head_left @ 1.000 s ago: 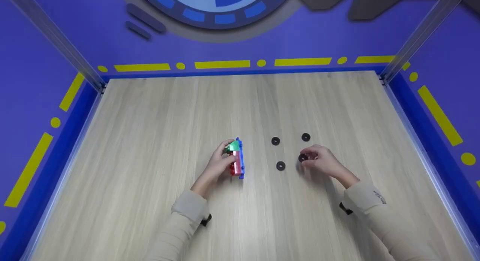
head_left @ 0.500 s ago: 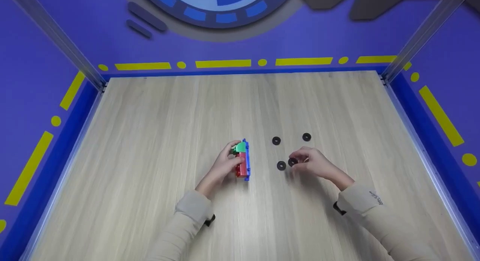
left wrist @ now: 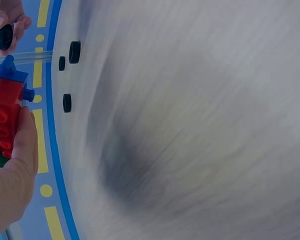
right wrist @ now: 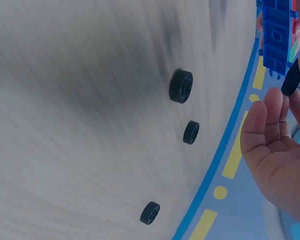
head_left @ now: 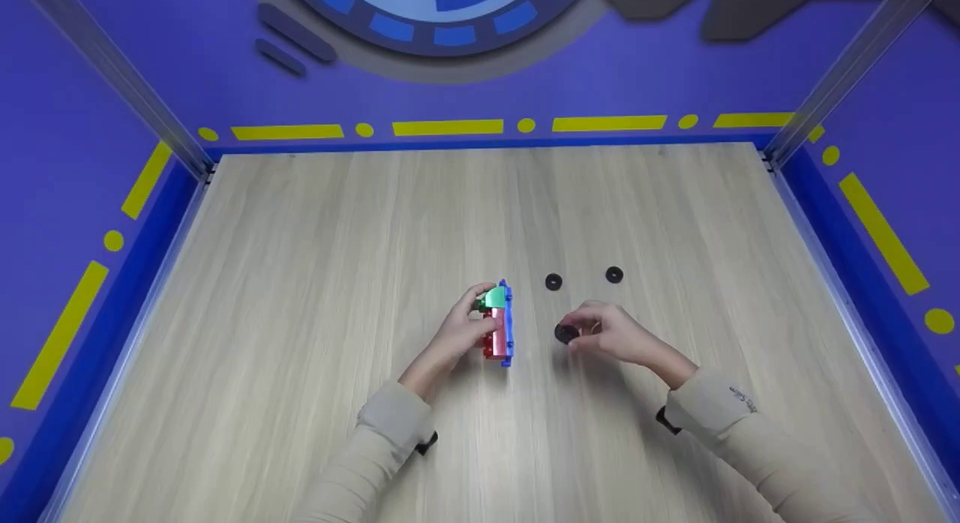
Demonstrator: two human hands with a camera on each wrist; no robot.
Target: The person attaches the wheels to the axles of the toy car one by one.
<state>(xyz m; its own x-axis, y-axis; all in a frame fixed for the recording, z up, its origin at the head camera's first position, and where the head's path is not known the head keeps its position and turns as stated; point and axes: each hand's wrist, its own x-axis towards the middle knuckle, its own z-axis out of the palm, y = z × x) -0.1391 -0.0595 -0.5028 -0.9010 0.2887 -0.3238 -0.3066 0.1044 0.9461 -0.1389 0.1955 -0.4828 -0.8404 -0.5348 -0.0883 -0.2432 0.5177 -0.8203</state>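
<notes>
Toy truck in the left grip, thumb on one side and fingers round the other, lies tipped on its side with its blue base turned toward the right grip. The right grip pinches one black wheel between thumb and fingers, near the truck but apart from it.

From the head, two loose wheels show plainly on the wooden surface: one ahead of the right grip and toward the left grip, the other straight ahead of the right grip. Both wrist views show a third loose wheel, which cannot be made out from the head.

The left wrist view shows red studs on the truck, beside the left thumb; the right wrist view shows the base's underside instead, with a round ring and small pegs along its edges. The green part is at the far end of the truck, by the left fingertips. Beige sleeves cover both arms behind the grips.
</notes>
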